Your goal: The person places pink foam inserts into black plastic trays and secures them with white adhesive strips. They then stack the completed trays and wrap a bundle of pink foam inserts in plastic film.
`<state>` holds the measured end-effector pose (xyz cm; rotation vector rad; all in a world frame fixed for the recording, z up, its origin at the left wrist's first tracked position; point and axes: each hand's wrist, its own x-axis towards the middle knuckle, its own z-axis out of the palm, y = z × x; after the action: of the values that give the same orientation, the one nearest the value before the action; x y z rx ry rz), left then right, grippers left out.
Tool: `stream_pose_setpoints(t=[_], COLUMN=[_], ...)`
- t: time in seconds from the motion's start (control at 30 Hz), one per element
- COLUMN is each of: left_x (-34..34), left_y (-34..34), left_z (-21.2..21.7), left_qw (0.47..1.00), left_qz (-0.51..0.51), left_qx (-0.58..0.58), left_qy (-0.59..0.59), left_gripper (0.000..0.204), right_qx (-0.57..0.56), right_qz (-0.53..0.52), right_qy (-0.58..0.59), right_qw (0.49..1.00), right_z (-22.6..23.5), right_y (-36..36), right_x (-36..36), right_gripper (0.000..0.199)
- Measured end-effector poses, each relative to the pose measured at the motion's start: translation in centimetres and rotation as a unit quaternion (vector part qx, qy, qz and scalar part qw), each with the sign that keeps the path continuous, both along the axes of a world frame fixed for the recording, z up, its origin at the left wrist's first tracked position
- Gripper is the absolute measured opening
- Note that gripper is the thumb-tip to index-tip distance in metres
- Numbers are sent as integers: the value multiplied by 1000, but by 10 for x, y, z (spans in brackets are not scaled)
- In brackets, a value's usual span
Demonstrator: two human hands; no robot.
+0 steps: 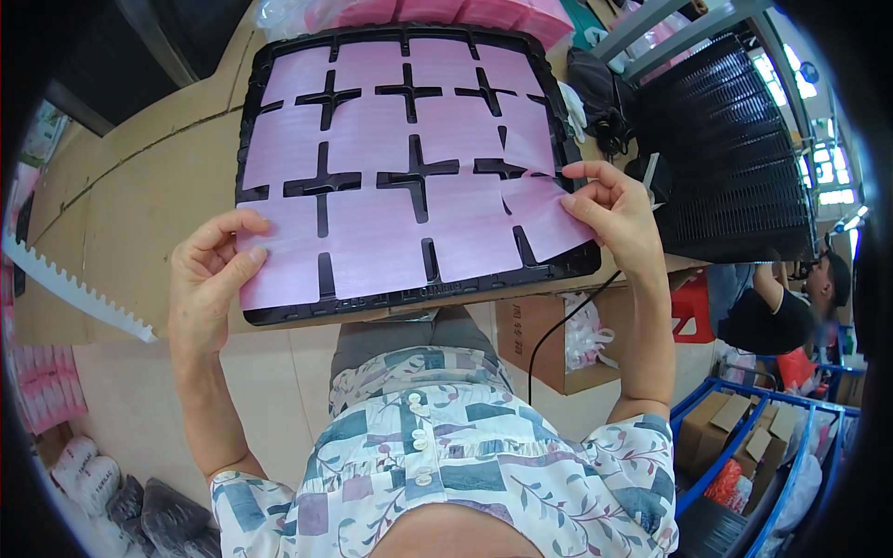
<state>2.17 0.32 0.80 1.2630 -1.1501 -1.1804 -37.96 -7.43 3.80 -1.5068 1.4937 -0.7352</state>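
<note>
Both hands (209, 274) on pink sheets (372, 237)

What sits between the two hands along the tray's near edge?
In the head view, pink foam sheets lie across the black tray between the left hand and right hand; each hand pinches a sheet at its end.

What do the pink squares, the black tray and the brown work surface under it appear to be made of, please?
Pink squares: probably thin foam sheet, matte and soft-looking; the one in the right hand bends at its edge. Black tray: likely moulded plastic, with a slight sheen and raised cross-shaped dividers. Brown work surface: seemingly cardboard, dull tan with fold lines. The left hand pinches a corner square.
</note>
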Motion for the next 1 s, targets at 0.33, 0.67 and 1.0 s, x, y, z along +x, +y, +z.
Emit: stream_pose_setpoints(t=[0.33,0.67,1.0], left_x=[-12,-26,-32], left_y=[8,3,1], left_z=[1,6,6], left_qw=[945,916,891], left_qz=[47,52,62], left_qx=[-97,-117,-134], left_qy=[-310,-381,-430], left_gripper=[14,13,11], right_qx=[-125,-203,-216], right_qz=[-44,-49,-45], right_qy=[126,266,266], right_qw=[983,941,938], right_z=[-11,-16,-18], right_y=[24,24,19], right_x=[6,16,18], right_gripper=[19,16,15])
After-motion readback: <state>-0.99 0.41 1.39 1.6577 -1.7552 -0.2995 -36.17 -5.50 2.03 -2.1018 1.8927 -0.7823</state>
